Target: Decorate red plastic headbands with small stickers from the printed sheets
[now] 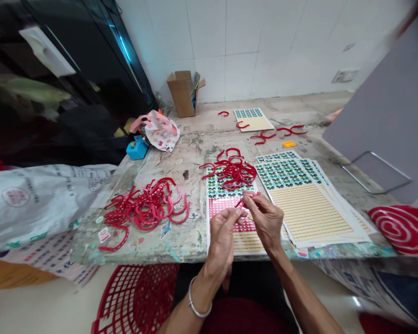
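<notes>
My left hand, with a silvery bangle on its wrist, is closed in a pinch at the front middle of the table; what lies between its fingertips is hidden. Close beside it, my right hand pinches a thin red curved band. Under both hands lies a sticker sheet with green-blue pictures, a pink-red section and yellowish strips. A tangled heap of red curved bands rests on the sheet's far end. To the left is a larger pile of red and pink patterned bands.
More sticker sheets are stacked at right, another sheet farther back. A cardboard box, a printed bag and a blue container stand behind. Below the table's front edge is a red basket.
</notes>
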Tool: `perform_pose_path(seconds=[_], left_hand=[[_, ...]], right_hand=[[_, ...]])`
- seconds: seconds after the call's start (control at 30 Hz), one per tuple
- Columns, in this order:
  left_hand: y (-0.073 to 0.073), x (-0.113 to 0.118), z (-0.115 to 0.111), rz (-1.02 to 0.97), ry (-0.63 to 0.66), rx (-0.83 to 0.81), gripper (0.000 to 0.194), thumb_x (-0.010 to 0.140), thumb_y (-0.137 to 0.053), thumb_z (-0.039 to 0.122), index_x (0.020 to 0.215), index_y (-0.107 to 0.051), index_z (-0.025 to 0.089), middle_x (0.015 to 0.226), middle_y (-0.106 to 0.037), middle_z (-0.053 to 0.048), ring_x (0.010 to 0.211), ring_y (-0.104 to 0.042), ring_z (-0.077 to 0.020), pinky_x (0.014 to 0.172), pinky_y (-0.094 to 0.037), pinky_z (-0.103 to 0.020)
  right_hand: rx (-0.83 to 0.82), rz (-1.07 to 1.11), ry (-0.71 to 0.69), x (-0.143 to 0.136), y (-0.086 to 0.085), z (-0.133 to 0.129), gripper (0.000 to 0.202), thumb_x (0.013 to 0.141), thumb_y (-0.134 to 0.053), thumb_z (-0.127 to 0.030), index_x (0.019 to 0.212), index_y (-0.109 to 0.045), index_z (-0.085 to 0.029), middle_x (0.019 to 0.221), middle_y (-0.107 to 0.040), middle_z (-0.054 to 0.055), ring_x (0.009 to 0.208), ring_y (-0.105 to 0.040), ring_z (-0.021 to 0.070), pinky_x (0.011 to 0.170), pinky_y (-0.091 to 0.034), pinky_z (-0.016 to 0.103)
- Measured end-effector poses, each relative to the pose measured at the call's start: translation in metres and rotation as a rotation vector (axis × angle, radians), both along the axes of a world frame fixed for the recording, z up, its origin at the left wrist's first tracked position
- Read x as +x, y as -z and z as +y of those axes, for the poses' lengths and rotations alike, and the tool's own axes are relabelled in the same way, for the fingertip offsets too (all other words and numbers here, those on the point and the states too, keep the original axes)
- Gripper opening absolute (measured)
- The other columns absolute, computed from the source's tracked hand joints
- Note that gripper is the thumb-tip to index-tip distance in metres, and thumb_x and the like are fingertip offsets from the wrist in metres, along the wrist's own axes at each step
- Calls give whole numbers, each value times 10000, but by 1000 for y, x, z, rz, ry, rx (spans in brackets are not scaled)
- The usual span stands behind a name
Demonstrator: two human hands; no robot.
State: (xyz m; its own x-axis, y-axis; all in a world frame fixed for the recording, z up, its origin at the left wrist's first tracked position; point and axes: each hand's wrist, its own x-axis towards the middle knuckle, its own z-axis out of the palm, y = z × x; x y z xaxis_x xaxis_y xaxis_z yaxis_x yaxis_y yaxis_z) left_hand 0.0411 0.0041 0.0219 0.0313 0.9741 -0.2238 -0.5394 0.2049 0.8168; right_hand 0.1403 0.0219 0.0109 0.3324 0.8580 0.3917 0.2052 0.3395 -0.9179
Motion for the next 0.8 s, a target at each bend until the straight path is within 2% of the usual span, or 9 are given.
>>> perform_pose_path(seconds=[0.17, 0.37, 0.5, 0.63, 0.8], left_hand=[[-2, -4, 1, 37, 2, 6, 122, 746, -660, 212, 693, -686, 104, 683, -652, -43, 665, -545, -108, 754, -398, -251], [-4, -2, -1, 33, -2, 5, 160, 736, -674, 228, 620, -650, 120, 624, -604, -18, 702, -557, -126, 792, -397, -260], [-1, -4, -3, 56, 26, 30, 158, 763, -649, 243, 658, -650, 125, 643, -600, -14, 708, -551, -125, 791, -397, -254], [-3, -15, -2, 177, 116, 90, 186, 804, -608, 284, 715, -657, 129, 668, -612, -22, 743, -561, -140, 790, -399, -254], [-20, -27, 8, 398, 327, 157, 216, 802, -600, 335, 818, -661, 129, 760, -648, -57, 747, -590, -169, 732, -424, -266]], right_hand=[[-64, 94, -29, 2, 2, 3, 87, 753, -656, -254, 778, -699, -182, 889, -701, 54, 807, -645, 185, 710, -514, 289], [-177, 359, -119, 9, 3, 9, 184, 720, -691, -289, 878, -709, -197, 919, -702, 48, 735, -639, 161, 672, -555, 307], [-252, 458, -159, 14, 2, 14, 155, 690, -717, -302, 787, -710, -181, 856, -701, 41, 738, -638, 160, 660, -561, 296], [-216, 399, -171, 18, -1, 12, 132, 697, -711, -290, 763, -698, -177, 833, -693, 33, 738, -637, 159, 671, -560, 292], [-97, 161, -228, 19, -7, 2, 75, 722, -689, -252, 703, -674, -180, 851, -684, 48, 789, -639, 180, 662, -544, 276]])
